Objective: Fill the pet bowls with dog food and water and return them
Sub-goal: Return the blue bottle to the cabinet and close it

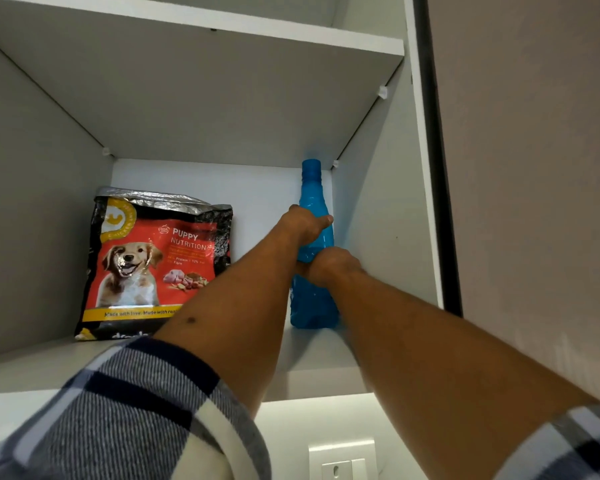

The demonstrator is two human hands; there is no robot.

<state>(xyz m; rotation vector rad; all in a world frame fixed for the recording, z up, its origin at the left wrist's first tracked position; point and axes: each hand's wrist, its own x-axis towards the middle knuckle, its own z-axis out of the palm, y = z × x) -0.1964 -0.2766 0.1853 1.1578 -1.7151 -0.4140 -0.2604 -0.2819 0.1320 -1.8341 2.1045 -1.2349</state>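
The view looks up into a white cupboard (pixel 371 209) set against a pale wall (pixel 534 168), with one shelf (pixel 309 362) carrying the things and a second shelf board (pixel 187 91) overhead. Small pegs hold that upper board at the side walls. Below the shelf's front edge the wall is brightly lit, and a white switch plate (pixel 342 460) sits at the bottom of the frame. On the shelf, toward the left, a bag (pixel 153 268) of puppy food stands upright, red and black with a dog printed on the front and a crumpled silver top edge that looks open. Toward the right, just beside the cupboard's side wall, stands a blue bottle (pixel 312 303), upright, its base on the shelf and its blue cap near the upper board's shadow. The bag and the bottle stand apart, with bare shelf between them. Both arms reach up from checked sleeves (pixel 129 417). The left hand (pixel 303 225) is wrapped around the bottle's upper body below the neck, fingers curled behind it and the thumb tip showing on the right side. The right hand (pixel 329 266) is closed around the bottle's middle, just beneath the left hand, its knuckles toward the camera. The two hands are close together on the bottle, nearly touching. No pet bowls are in view.
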